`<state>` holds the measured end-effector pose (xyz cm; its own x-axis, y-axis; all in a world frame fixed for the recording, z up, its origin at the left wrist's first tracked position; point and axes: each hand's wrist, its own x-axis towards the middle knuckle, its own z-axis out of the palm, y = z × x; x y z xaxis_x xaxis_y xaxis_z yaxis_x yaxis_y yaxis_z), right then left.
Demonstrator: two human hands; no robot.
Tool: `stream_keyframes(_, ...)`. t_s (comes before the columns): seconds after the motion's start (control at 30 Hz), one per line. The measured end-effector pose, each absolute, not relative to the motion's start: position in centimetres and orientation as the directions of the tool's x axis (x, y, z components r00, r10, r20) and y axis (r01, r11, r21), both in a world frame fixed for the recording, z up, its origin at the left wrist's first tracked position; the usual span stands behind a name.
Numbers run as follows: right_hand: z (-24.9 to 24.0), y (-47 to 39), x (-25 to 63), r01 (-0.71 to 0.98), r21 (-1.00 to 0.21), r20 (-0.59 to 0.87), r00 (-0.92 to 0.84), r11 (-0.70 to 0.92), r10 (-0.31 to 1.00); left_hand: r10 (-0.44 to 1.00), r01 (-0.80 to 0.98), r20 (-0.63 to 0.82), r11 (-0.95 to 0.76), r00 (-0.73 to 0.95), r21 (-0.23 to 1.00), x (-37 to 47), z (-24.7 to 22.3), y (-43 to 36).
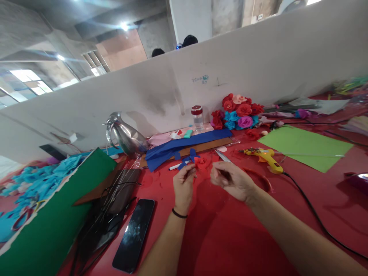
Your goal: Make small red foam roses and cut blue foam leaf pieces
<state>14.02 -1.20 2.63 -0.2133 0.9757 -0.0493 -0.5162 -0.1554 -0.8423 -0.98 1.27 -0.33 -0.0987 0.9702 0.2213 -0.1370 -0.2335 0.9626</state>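
Observation:
Above the red table, my left hand (pixel 184 186) is raised with thumb and fingers drawn together in a pinch. Whatever it pinches is too small to make out. My right hand (pixel 231 179) faces it a short way to the right, its fingers curled in, the contents hidden. Just beyond the hands lie red paper pieces (pixel 202 162) and small blue paper pieces (pixel 192 155). A white marker (pixel 176 166) rests beside the blue pieces. Scissors (pixel 222 155) lie behind my right hand, their handles partly hidden by it.
A yellow glue gun (pixel 268 159) with a black cord lies at right by a green sheet (pixel 309 145). Paper roses (pixel 241 113), a jar (pixel 197 118) and a steel jug (pixel 126 134) stand along the partition. A phone (pixel 134 235) and green board (pixel 54 222) are left.

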Motion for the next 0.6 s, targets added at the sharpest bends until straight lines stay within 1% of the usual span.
stream_keyframes(0.03,2.6,-1.1,14.2,-0.501,-0.858,-0.051,-0.14,-0.115,0.989,0.978,-0.17,0.187,-0.2,-0.09,0.965,-1.0,-0.2,1.3)
stream_keyframes(0.1,2.4,-0.7,14.5,-0.434,-0.9,-0.066,0.041,-0.042,0.997,0.99,-0.229,0.137,-0.137,-0.018,0.964,-0.9,0.0,1.2)
stream_keyframes(0.13,2.3,-0.6,14.5,-0.394,-0.918,-0.077,0.104,-0.029,0.992,0.993,-0.256,0.116,-0.104,0.034,0.961,-0.9,0.2,1.1)
stream_keyframes(0.17,2.2,-0.4,14.6,-0.367,-0.93,-0.089,0.13,-0.036,0.987,0.991,-0.275,0.098,-0.071,0.087,0.959,-0.8,0.3,1.1)
stream_keyframes(0.2,2.2,-0.4,14.6,-0.357,-0.932,-0.103,0.114,-0.056,0.988,0.987,-0.285,0.082,-0.04,0.136,0.958,-0.8,0.4,1.0)
stream_keyframes(0.27,2.3,-0.4,14.5,-0.379,-0.919,-0.122,0.001,-0.112,0.993,0.976,-0.281,0.059,0.003,0.211,0.96,-0.7,0.5,0.8)
stream_keyframes(0.33,2.5,-0.6,14.4,-0.414,-0.899,-0.111,-0.096,-0.141,0.989,0.964,-0.26,0.067,0.001,0.256,0.966,-0.8,0.6,0.7)
stream_keyframes(0.47,3.1,-1.1,14.5,-0.454,-0.882,-0.058,-0.158,-0.125,0.986,0.936,-0.218,0.124,-0.053,0.329,0.975,-1.0,0.8,0.6)
stream_keyframes(0.6,3.3,-1.4,14.7,-0.444,-0.89,-0.013,-0.199,-0.103,0.98,0.915,-0.196,0.126,-0.053,0.382,0.979,-1.2,0.7,0.6)
